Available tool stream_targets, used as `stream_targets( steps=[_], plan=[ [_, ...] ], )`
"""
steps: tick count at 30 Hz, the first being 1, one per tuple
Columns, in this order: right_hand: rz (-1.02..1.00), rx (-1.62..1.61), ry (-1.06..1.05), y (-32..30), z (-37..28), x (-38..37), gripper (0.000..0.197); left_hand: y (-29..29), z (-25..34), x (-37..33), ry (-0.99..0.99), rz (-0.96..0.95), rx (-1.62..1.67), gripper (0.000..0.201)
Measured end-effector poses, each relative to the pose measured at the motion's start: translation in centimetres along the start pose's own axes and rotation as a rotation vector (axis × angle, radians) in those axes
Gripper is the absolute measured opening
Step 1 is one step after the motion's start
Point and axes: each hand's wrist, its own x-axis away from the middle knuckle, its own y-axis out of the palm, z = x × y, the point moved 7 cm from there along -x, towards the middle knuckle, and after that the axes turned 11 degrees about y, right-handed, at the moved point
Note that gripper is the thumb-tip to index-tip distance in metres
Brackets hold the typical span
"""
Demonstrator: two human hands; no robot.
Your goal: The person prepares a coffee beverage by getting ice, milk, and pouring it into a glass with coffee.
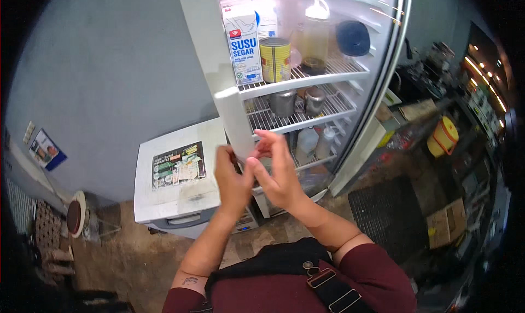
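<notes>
My left hand (232, 181) is closed around the lower end of a tall, narrow white object (236, 116); its exact kind I cannot make out. My right hand (276, 173) is beside it, fingers curved and apart, its thumb close to the left thumb. Whether the right fingertips touch the white object is hard to tell. Both hands are in front of an upright fridge (295, 86) that stands open. On its shelves are a white and blue milk carton (244, 53), a yellow tin (275, 61), a clear bottle (315, 36) and metal pitchers (283, 102).
A white chest freezer (147, 162) stands left of the fridge. The fridge door (377, 83) is swung out to the right. Farther right lie a black rubber mat (388, 212) and a cardboard box (447, 224), below a yellow container (442, 138). A round stool (78, 214) is at the left.
</notes>
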Motion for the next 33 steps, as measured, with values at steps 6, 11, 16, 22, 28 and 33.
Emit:
stream_targets(
  steps=[6, 11, 16, 22, 28, 33],
  plan=[
    [0.319, 0.183, 0.116, -3.4, -4.9, 7.9, 0.043, -1.8, 8.6, 5.2, 0.395, -0.453, 0.227, 0.035],
    [0.667, -0.02, 0.13, -9.9, -5.8, 16.1, 0.041, -6.2, 10.2, 5.6, 0.738, -0.545, 0.47, 0.018],
    [1.121, -0.003, 0.166, -21.2, -5.9, 26.3, 0.06, -3.7, 5.1, -0.5, 0.481, -0.36, 0.313, 0.021],
    [1.347, 0.178, 0.002, -27.3, -8.8, 28.2, 0.064, -1.7, 0.4, -5.3, 0.504, -0.32, 0.053, 0.034],
    [1.531, 0.124, 0.01, -36.9, -8.5, 30.4, 0.07, 0.3, 2.3, -12.9, 0.821, -0.249, -0.278, 0.04],
    [1.672, 0.245, -0.09, -40.1, -9.0, 31.1, 0.072, 4.3, 3.9, -19.7, 1.015, -0.198, -0.671, 0.048]
  ],
)
